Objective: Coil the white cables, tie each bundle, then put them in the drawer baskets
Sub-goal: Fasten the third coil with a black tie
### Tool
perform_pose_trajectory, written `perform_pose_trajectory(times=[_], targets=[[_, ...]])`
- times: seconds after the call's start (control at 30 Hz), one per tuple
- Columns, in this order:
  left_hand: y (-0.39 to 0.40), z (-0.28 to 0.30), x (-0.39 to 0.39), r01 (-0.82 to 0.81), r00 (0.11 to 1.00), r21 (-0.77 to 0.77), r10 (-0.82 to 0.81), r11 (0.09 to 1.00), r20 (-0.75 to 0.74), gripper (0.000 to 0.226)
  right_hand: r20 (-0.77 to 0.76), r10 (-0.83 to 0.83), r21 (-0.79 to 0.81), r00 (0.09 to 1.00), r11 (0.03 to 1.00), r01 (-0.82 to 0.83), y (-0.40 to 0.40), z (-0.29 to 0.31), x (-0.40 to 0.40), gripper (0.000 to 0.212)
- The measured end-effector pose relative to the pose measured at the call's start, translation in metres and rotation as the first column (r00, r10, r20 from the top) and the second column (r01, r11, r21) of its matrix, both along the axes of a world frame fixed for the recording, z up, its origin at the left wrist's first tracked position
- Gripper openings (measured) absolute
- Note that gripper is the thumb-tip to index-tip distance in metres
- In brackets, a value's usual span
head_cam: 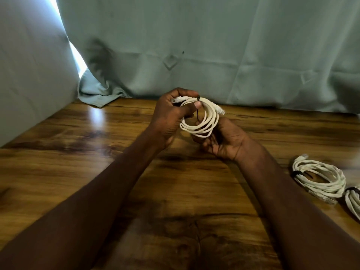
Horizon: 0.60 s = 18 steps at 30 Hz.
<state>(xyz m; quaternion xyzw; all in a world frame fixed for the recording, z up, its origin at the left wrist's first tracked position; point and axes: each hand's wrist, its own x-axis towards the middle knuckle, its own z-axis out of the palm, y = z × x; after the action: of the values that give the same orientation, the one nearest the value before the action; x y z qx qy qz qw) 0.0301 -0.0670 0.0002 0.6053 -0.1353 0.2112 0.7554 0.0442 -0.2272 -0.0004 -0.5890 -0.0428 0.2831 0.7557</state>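
A small coil of white cable (209, 121) is held above the wooden table (97, 152), its plugs sticking out at the top. My left hand (169, 117) grips the coil's top, thumb pressed on the strands beside a thin black tie (198, 111) that hangs down through the loop. My right hand (224, 141) is cupped under the coil's lower right side, palm up, fingers curled behind it. A tied white bundle (319, 180) with a black band lies on the table at the right. A second tied bundle (353, 201) is cut off by the right edge.
A pale green curtain (214, 45) hangs along the table's far edge, with a bright gap at the upper left. A grey panel (29, 75) stands along the left side. No drawer or basket is in view.
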Motion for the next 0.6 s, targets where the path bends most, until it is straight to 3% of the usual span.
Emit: perform_pose_trajectory(times=[0.1, 0.17, 0.27, 0.4, 0.53, 0.6], targets=[[0.007, 0.001, 0.000, -0.236, 0.972, 0.222, 0.227, 0.946, 0.065, 0.018, -0.010, 0.010, 0.038, 1.000, 0.999, -0.009, 0.005, -0.003, 0.001, 0.039], [0.015, 0.000, 0.001, -0.386, 0.922, 0.419, 0.347, 0.822, 0.170, 0.016, 0.009, 0.020, 0.018, 1.000, 1.000, -0.020, 0.005, -0.006, 0.003, 0.047], [0.024, -0.001, 0.000, -0.487, 0.873, 0.625, 0.346, 0.610, 0.343, 0.015, 0.061, 0.025, -0.041, 0.998, 0.999, -0.023, 0.005, -0.008, 0.004, 0.049], [0.026, 0.000, -0.002, -0.457, 0.889, 0.766, 0.221, 0.453, 0.400, 0.031, 0.076, 0.010, -0.064, 0.997, 0.998, -0.005, 0.005, -0.008, 0.002, 0.039], [0.028, -0.002, 0.000, -0.514, 0.848, 0.825, 0.287, 0.237, 0.446, 0.020, 0.181, -0.056, -0.202, 0.982, 0.975, 0.093, 0.010, -0.008, -0.003, 0.020], [0.025, -0.001, 0.000, -0.524, 0.825, 0.834, 0.347, 0.172, 0.447, 0.019, 0.304, -0.150, -0.293, 0.941, 0.925, 0.242, 0.013, -0.009, -0.004, 0.017]])
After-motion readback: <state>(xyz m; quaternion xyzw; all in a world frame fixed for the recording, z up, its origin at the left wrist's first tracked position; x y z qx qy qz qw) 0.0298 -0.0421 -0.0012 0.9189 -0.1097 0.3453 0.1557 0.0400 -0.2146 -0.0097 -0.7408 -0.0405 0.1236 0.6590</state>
